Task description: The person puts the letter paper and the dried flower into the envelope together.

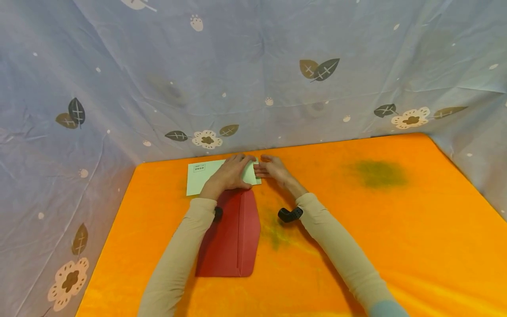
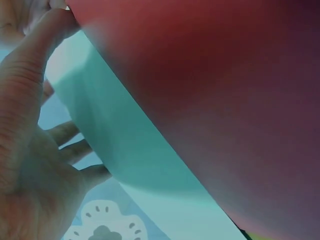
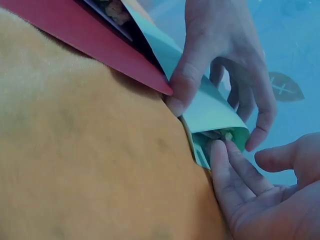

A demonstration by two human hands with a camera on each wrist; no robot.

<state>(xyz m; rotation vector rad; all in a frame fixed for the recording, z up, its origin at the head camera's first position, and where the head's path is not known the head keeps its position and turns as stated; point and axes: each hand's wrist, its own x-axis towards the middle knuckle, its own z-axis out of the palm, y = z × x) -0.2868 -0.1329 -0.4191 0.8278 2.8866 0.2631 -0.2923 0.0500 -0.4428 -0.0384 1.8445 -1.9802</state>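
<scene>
A pale green envelope point(image 1: 196, 185) with a small printed box lies crosswise at the back of the table. My left hand point(image 1: 229, 175) spans it near its right end, thumb on the near edge and fingers on the far edge. Under this grip the envelope's end bows open, as the right wrist view shows. Extended fingers of my right hand point(image 3: 265, 200) reach into that mouth, where a small whitish-green bit point(image 3: 228, 135) shows by the fingertips. A red envelope point(image 1: 223, 237) with its flap on the right lies beneath my left forearm, close to the green envelope's near edge.
An orange cloth point(image 1: 336, 237) covers the table. Grey-blue patterned curtain point(image 1: 253, 79) hangs right behind the table's back edge and along both sides. Black bands point(image 1: 290, 215) sit at both wrists.
</scene>
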